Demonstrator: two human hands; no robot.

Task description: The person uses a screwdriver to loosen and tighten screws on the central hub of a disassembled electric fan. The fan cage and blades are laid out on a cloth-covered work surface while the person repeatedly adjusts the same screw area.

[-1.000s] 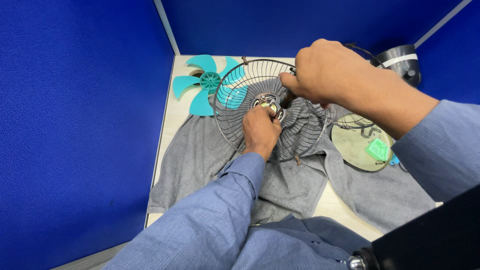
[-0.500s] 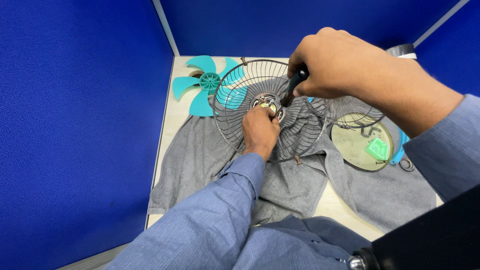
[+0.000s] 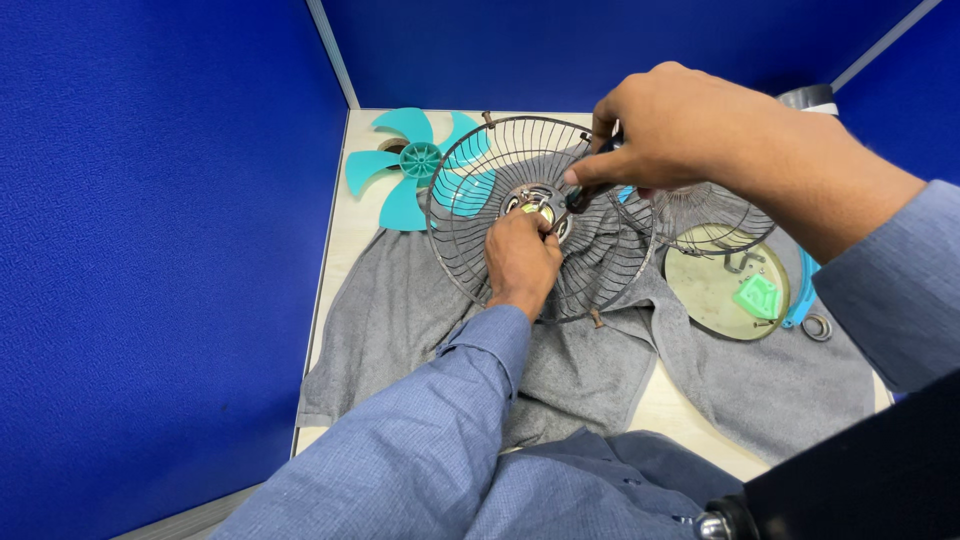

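- Nearest, the grey cloth (image 3: 400,330) covers the table.
- On it, the left hand (image 3: 522,262) is closed on the hub of the wire fan guard (image 3: 540,215), steadying it.
- Above, the right hand (image 3: 680,125) grips a screwdriver (image 3: 578,196) angled at the hub; the screw is seemingly being worked, so keeping the tip seated matters.
- Farthest lies the teal fan blade (image 3: 415,165).

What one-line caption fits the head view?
Left hand steadies a wire fan guard while right hand works a screwdriver at its hub.
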